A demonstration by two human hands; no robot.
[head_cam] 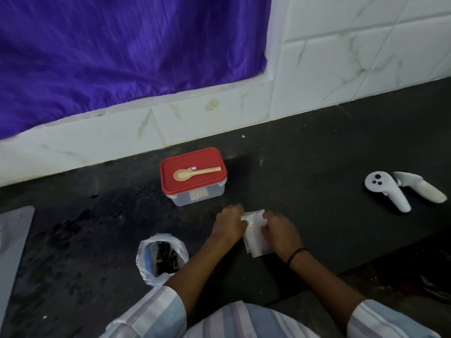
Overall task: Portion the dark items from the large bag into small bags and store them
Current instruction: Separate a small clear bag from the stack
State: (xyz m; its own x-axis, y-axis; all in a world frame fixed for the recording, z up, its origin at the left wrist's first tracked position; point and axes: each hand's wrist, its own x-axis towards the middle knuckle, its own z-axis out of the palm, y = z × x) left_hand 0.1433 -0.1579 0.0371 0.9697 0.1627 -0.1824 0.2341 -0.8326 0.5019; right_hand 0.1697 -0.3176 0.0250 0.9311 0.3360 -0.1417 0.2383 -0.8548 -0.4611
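Head view, the only one here: a stack of small clear bags [253,236] is laid flat on the dark worktop [317,167], just in front of the red-lidded container [194,175]. The stack is being handled by both hands. The left hand [229,222] is curled over its left edge, fingers closed on the plastic, and the right hand [278,231] is pressed on its right side with fingers bent down onto it. The large bag [161,259] is stood open in front of the container and a bit to its left, and the dark items [166,256] can be seen inside. A tan spoon [195,173] is laid on the container's lid. Two white controllers [400,189] are parked well off to the container's right, touching each other.
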